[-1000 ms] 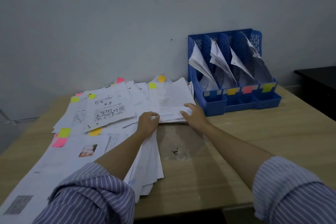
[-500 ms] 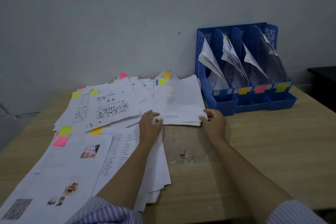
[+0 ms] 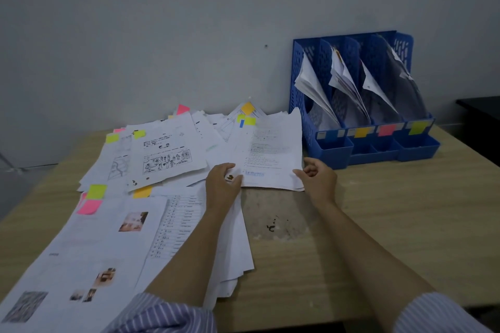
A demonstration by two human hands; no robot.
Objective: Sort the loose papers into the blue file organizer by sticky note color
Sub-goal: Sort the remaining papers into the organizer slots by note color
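Blue file organizer point(image 3: 305, 105): four slots | both hands pinch one paper bundle point(image 3: 270, 154)

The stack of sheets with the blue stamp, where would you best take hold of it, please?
Grip the stack by its two near corners, from the near side. That edge faces the person and overhangs bare table; the left hand and right hand are already there.

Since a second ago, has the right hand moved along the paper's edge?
Yes. The right hand has slid rightward, from the sheet's bottom middle to its bottom right corner, nearer the blue file organizer.
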